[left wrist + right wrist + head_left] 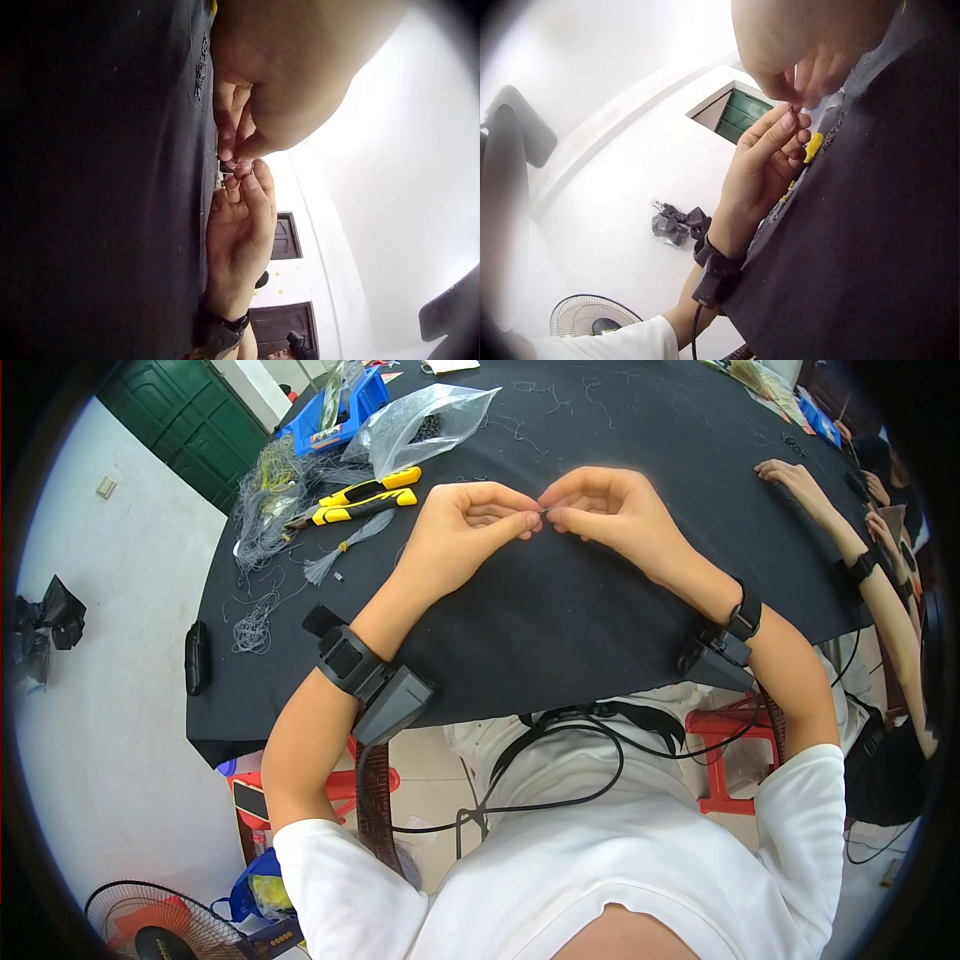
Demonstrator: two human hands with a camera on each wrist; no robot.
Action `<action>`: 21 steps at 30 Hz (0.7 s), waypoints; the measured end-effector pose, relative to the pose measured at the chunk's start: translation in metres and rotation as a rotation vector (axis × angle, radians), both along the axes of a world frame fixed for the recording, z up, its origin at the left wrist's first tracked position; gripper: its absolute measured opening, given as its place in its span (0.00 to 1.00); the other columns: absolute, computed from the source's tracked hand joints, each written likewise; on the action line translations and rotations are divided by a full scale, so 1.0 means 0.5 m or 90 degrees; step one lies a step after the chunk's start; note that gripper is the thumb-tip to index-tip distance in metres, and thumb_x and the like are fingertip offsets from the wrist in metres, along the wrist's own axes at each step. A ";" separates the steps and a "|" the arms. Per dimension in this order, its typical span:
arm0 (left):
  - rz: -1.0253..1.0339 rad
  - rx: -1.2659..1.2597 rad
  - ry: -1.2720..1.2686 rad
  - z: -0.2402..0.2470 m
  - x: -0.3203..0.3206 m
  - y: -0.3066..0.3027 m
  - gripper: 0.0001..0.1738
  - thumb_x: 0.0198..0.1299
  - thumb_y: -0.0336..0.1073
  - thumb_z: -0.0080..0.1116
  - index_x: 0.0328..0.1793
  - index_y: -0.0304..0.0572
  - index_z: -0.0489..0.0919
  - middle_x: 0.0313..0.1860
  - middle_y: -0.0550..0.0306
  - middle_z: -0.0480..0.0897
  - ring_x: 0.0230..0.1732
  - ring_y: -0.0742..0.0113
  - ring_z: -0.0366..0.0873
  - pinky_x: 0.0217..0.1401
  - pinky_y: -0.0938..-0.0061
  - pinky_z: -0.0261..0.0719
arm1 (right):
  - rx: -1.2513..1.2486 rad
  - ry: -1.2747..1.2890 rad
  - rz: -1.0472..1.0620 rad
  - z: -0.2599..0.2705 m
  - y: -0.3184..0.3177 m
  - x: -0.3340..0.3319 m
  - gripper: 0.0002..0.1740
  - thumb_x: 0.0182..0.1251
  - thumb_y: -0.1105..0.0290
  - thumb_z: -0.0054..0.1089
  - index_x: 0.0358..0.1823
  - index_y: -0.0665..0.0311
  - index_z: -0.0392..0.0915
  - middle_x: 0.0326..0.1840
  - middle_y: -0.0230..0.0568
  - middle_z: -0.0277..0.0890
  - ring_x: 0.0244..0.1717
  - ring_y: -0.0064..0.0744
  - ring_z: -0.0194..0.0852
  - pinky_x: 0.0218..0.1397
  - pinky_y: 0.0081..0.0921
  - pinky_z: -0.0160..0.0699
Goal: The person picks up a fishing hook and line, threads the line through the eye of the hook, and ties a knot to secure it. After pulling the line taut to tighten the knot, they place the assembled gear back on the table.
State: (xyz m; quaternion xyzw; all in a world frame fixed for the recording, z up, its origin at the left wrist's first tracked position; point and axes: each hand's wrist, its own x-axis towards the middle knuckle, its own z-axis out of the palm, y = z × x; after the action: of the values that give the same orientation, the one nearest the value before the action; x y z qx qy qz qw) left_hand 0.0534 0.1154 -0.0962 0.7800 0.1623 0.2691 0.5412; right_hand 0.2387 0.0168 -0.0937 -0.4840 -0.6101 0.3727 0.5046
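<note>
Over the black cloth, the left hand (465, 530) and the right hand (625, 515) meet at their fingertips. A tiny dark piece (544, 513) is pinched between thumb and index finger of both hands; its shape is too small to tell. In the left wrist view the left hand (292, 67) is above and the right hand (244, 232) below, fingertips together. In the right wrist view the left hand (757, 172) meets the right hand (817, 45), and the fingers mostly hide the piece.
Yellow-black pliers (365, 510), a tied thread bundle (345, 547) and tangled grey thread (270, 500) lie left of the hands. Behind them are a clear plastic bag (425, 425) and a blue bin (345, 415). Another person's hand (795, 480) rests on the cloth at right.
</note>
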 end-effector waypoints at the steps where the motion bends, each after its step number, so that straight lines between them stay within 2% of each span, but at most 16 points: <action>1: 0.002 0.002 0.002 0.000 0.000 0.000 0.12 0.57 0.33 0.61 0.46 0.35 0.80 0.38 0.55 0.84 0.38 0.76 0.81 0.38 0.87 0.72 | 0.001 -0.006 0.002 0.000 0.001 0.001 0.13 0.60 0.70 0.58 0.43 0.71 0.77 0.37 0.39 0.80 0.38 0.18 0.77 0.42 0.13 0.73; 7: 0.001 -0.010 -0.028 0.000 0.002 -0.002 0.12 0.57 0.29 0.60 0.47 0.32 0.79 0.38 0.53 0.84 0.40 0.74 0.81 0.45 0.84 0.77 | 0.011 -0.019 -0.022 0.000 0.000 0.001 0.11 0.60 0.70 0.59 0.41 0.70 0.79 0.36 0.38 0.80 0.37 0.17 0.77 0.41 0.12 0.73; 10: 0.019 -0.005 -0.038 -0.001 0.007 -0.004 0.12 0.55 0.28 0.61 0.45 0.30 0.78 0.35 0.51 0.84 0.38 0.73 0.82 0.44 0.83 0.78 | 0.006 -0.024 -0.020 0.000 -0.001 0.001 0.12 0.60 0.70 0.60 0.41 0.70 0.79 0.36 0.37 0.80 0.37 0.17 0.76 0.41 0.12 0.73; 13: 0.036 0.037 -0.040 -0.004 0.005 -0.001 0.14 0.55 0.28 0.61 0.47 0.32 0.78 0.34 0.53 0.85 0.36 0.76 0.82 0.41 0.85 0.78 | 0.013 -0.009 -0.016 0.001 -0.002 -0.002 0.11 0.61 0.70 0.60 0.42 0.70 0.79 0.36 0.37 0.80 0.37 0.17 0.76 0.40 0.12 0.73; 16: 0.029 0.058 0.019 0.004 0.001 -0.002 0.17 0.57 0.27 0.60 0.53 0.33 0.74 0.38 0.52 0.84 0.41 0.74 0.81 0.47 0.84 0.77 | 0.006 -0.011 -0.003 0.001 0.000 -0.001 0.11 0.61 0.70 0.59 0.41 0.69 0.79 0.36 0.37 0.80 0.37 0.17 0.76 0.40 0.12 0.73; 21: 0.044 0.115 0.041 0.011 0.000 -0.009 0.17 0.57 0.27 0.60 0.54 0.35 0.74 0.37 0.54 0.84 0.40 0.77 0.81 0.44 0.87 0.76 | 0.011 -0.025 0.003 0.001 0.000 -0.002 0.10 0.61 0.70 0.60 0.40 0.69 0.80 0.36 0.36 0.80 0.36 0.16 0.76 0.39 0.12 0.72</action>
State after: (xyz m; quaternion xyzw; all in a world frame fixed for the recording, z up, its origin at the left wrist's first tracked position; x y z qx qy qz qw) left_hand 0.0537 0.1109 -0.0907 0.8275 0.1816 0.2763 0.4538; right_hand 0.2378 0.0168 -0.0934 -0.4855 -0.6243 0.3590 0.4956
